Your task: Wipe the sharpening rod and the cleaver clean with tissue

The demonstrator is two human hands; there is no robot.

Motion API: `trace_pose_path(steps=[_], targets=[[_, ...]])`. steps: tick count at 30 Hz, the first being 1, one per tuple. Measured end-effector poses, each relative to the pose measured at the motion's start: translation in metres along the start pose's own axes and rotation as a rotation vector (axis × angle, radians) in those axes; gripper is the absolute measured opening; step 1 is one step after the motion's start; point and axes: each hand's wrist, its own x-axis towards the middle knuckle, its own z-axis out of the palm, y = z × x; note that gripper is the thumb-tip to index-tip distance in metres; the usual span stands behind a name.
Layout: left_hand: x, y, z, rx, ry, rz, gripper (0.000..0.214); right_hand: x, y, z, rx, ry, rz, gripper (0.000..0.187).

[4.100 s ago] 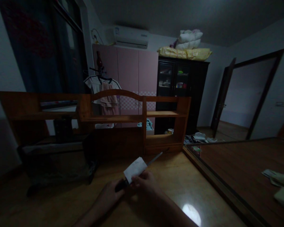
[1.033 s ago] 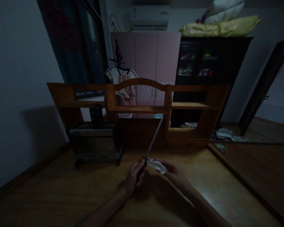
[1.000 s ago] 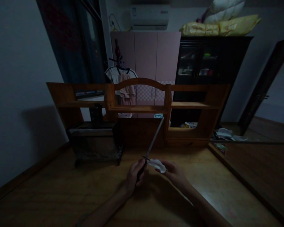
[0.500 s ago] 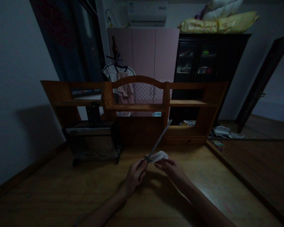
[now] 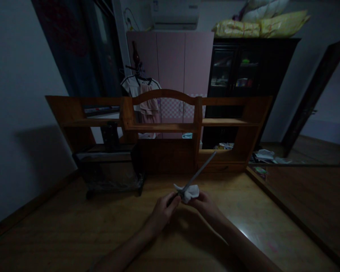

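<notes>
Ideally, steadiness is being kept in the long grey shaft (image 5: 200,172) at lower centre of the frame, its dark handle (image 5: 172,198) being clasped by the left hand (image 5: 162,211); the crumpled white sheet (image 5: 191,193) is being pinched at the shaft's base by the right hand (image 5: 206,206). Slim and straight, the shaft is being slanted toward upper right.

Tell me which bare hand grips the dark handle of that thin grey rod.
The left hand grips the dark handle of the thin grey rod; the right hand instead holds a crumpled white sheet at the rod's base.
</notes>
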Motion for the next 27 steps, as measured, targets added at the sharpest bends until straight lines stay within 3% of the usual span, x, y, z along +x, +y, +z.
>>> trace_pose_path(steps=[3, 12, 15, 21, 24, 27], targets=[[-0.002, 0.004, 0.005, 0.061, 0.012, 0.096, 0.024, -0.003, -0.003, 0.003, 0.045, -0.031, -0.006, 0.042], [-0.006, -0.009, 0.007, -0.026, -0.152, -0.029, 0.042, 0.001, 0.002, -0.005, -0.074, -0.008, -0.132, 0.030], [-0.007, -0.007, 0.008, 0.008, -0.177, 0.012, 0.041, 0.001, -0.003, -0.008, -0.093, 0.000, -0.183, 0.032], [0.002, -0.001, -0.004, 0.175, 0.028, 0.180, 0.040, -0.004, -0.017, -0.018, -0.138, -0.066, -0.196, 0.035], [0.012, -0.003, -0.010, 0.045, 0.067, 0.140, 0.039, -0.007, -0.020, -0.019, -0.117, -0.174, -0.121, 0.038], [0.020, -0.005, -0.010, -0.252, -0.037, 0.062, 0.044, -0.010, -0.018, -0.013, -0.101, -0.311, -0.031, 0.036]])
